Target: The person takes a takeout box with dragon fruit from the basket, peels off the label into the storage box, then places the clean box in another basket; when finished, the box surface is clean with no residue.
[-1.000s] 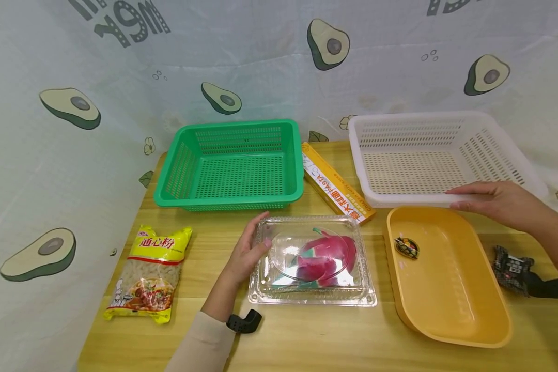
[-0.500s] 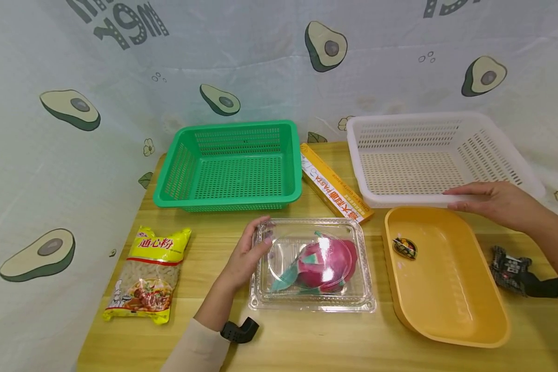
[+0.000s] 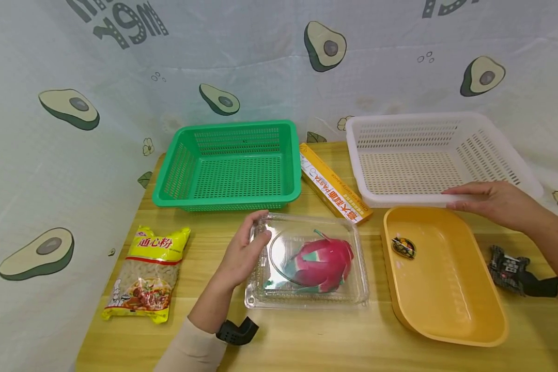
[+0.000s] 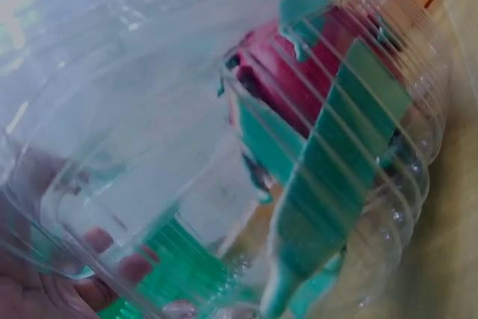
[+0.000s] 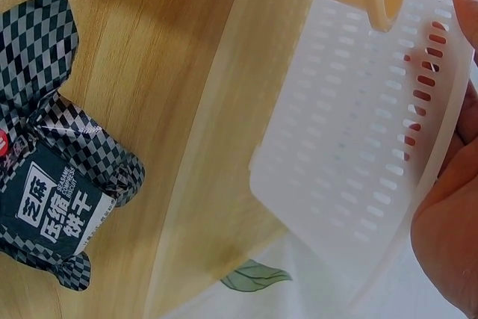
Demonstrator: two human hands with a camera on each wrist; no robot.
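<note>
My left hand (image 3: 242,254) grips the left side of a clear plastic clamshell box (image 3: 279,303), thumb on top and fingers around the far left corner. Inside lies a pink dragon fruit (image 3: 323,263) with green scales, also visible through the wall in the left wrist view. The box looks slightly tilted; the head view does not show clearly whether it touches the table. At the right, my right hand (image 3: 499,205) holds the front rim of a white slotted basket (image 3: 395,200). In the right wrist view, the fingers show through the slots of the basket wall (image 5: 343,110).
A green basket (image 3: 228,199) stands at the back left, beside a yellow pasta box (image 3: 337,186). A macaroni bag (image 3: 149,276) lies left. Right of the clamshell is an orange tray (image 3: 439,289) with a small dark packet (image 3: 403,247). A black checkered biscuit packet (image 3: 509,268) lies farther right.
The clamshell box has tipped and shifted slightly left with my left hand, and the dragon fruit has turned inside it. My right hand stays on the white basket's rim.
</note>
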